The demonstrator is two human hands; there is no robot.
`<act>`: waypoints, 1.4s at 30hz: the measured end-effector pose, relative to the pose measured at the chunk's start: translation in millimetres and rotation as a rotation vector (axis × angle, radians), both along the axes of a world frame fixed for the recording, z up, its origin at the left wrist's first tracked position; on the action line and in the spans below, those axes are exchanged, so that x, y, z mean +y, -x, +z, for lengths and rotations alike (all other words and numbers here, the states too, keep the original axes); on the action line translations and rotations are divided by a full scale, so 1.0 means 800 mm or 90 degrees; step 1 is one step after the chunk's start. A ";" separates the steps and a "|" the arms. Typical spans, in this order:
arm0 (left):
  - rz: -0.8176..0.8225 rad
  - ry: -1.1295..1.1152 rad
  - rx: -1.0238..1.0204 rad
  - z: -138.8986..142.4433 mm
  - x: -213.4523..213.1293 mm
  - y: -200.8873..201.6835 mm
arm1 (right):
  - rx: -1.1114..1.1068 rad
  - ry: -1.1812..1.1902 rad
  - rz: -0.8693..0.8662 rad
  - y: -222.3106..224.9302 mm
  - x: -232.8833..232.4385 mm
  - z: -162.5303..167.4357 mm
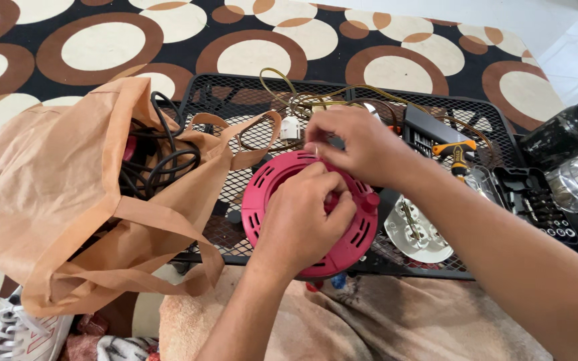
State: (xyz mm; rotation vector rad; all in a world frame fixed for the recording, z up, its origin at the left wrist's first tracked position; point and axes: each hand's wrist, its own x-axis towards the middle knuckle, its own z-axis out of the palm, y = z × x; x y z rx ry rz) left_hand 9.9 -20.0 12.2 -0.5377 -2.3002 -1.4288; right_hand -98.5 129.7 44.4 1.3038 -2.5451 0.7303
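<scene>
Peach towelling (382, 314) over the lap fills the near edge, with a white sneaker (15, 331) at far left. Left to right: an orange fabric bag (55, 200) holding coiled black cables (158, 167); a pink cable reel (262, 194) lying flat on the black mesh table (229, 90); white socket plates (417, 232); a screwdriver-bit case (546, 210). Left hand (302, 217) lies curled over the reel's hub, fingers pressed together on it. Right hand (356, 148) pinches something small at the reel's far rim; what it is cannot be told. Risk, as judged: small parts could drop through the mesh, and loose yellow-brown wires (302, 100) beside the fingers could snag.
</scene>
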 end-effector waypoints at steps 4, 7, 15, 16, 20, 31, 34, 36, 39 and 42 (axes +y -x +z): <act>0.009 0.012 0.004 0.000 -0.001 0.000 | -0.102 -0.012 -0.089 -0.014 0.020 0.021; 0.011 0.010 0.002 0.000 -0.002 0.000 | -0.210 -0.002 -0.089 -0.015 0.036 0.032; 0.021 0.018 0.019 -0.004 -0.003 0.003 | -0.632 0.136 -0.175 -0.004 0.058 0.030; 0.022 0.018 0.022 -0.005 -0.002 0.005 | -0.672 0.165 -0.150 -0.003 0.060 0.028; 0.022 0.024 0.019 -0.004 0.001 0.011 | -0.764 0.249 -0.058 0.001 0.077 0.018; -0.007 -0.021 0.039 -0.003 -0.001 0.006 | -0.733 0.478 -0.105 0.000 0.091 -0.044; -0.008 -0.009 0.059 -0.004 0.000 0.007 | -0.727 0.509 -0.111 -0.004 0.086 -0.050; -0.011 -0.005 0.056 -0.005 0.000 0.008 | -0.725 0.524 -0.082 -0.007 0.083 -0.050; 0.000 -0.002 0.049 -0.005 0.000 0.006 | -0.741 0.518 -0.078 -0.012 0.080 -0.051; 0.014 0.019 0.038 -0.004 0.001 0.005 | -0.745 0.503 -0.061 -0.014 0.079 -0.054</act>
